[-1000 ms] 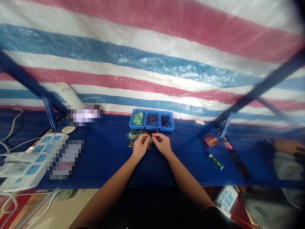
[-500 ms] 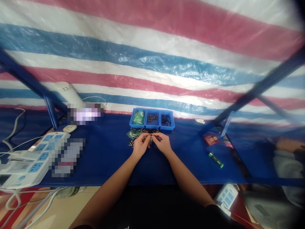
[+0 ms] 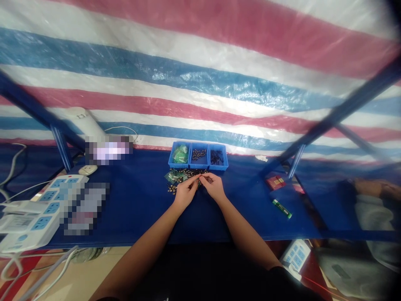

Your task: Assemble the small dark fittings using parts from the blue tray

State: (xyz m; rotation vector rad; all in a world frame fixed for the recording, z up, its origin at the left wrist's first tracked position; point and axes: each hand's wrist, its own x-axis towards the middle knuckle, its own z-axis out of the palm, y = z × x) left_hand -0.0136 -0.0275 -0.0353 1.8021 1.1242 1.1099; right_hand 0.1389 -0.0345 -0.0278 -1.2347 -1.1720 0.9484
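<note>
Both hands have slid a touch up and left in the frame since a moment ago, and the left hand (image 3: 185,193) now stretches its fingers further toward the right one. They sit just above the middle of the frame, fingertips meeting. The right hand (image 3: 215,187) curls its fingers in a pinch. Whether either hand has a piece clamped I cannot tell; anything there is too small to make out.

Just up and left of the fingertips lies the pile (image 3: 179,177), a scatter of tiny green and brassy parts on the table (image 3: 140,213). The left fingers reach its right edge.

Just above the pile stand the bins (image 3: 198,166), three blue ones in a row: green pieces in the left, brassy bits in the middle, dark bits in the right.

At the lower left of the frame lies a power strip (image 3: 39,209) with white cables around it. To the right of the hands, well apart from them, lie a red box (image 3: 274,182) and a green stick (image 3: 282,208). At the far right edge, another person's hand (image 3: 371,188) rests blurred. A striped tarp (image 3: 200,83) fills the upper half.
</note>
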